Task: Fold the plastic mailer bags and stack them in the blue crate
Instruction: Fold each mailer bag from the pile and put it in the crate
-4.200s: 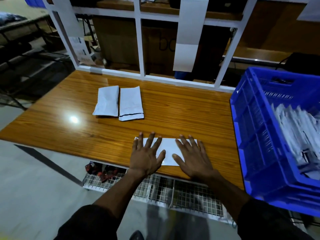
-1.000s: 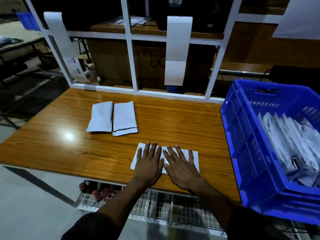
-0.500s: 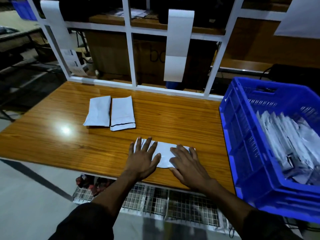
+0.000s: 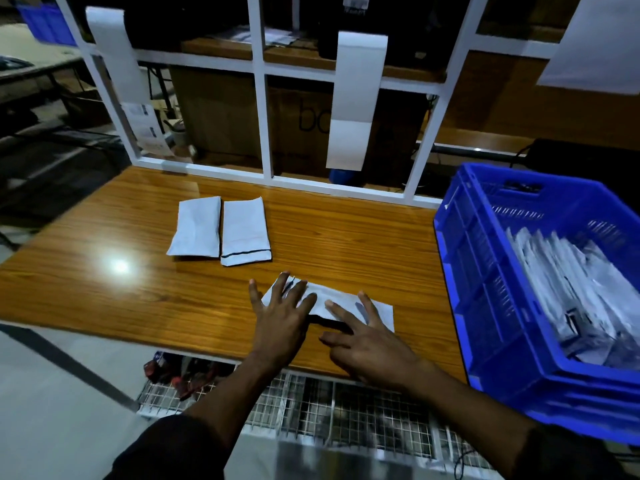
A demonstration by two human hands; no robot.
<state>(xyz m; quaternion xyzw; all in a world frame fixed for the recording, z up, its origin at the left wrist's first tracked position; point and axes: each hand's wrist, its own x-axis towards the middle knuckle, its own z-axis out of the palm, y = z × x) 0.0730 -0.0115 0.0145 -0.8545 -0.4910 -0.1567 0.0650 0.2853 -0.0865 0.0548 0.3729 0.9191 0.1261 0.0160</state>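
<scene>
the left hand [image 4: 281,318] lies flat with fingers spread and straight, pressing down on the left end of a white mailer bag [image 4: 341,304] near the front edge of the worktop [image 4: 346,237]. its grip is released: no finger curls round the bag, the palm and fingers only hold it down. the right hand [image 4: 369,344] rests on the right part of the same bag, also with a released grip, its fingers stretched out over the plastic and the thumb pointing left along the bag's near edge. a dark strip of the bag shows between the two hands at that near edge. the bag lies lengthwise from left to right, partly folded, its right end free beyond the right hand's fingers.

farther back on the worktop two folded bags [image 4: 221,230] lie side by side, touching or nearly so; the right one shows a thin dark line across its near end.

the blue crate [image 4: 485,271] stands at the right end of the worktop, well apart from the hands, with a heap of white bags [image 4: 568,292] inside it, leaning in rows.

behind the worktop rises a white frame [image 4: 263,116] with long white bags [image 4: 356,98] hanging on it. below the front edge sits a wire rack [image 4: 329,410]. dark sleeves [image 4: 166,448] cover both forearms near the bottom.
</scene>
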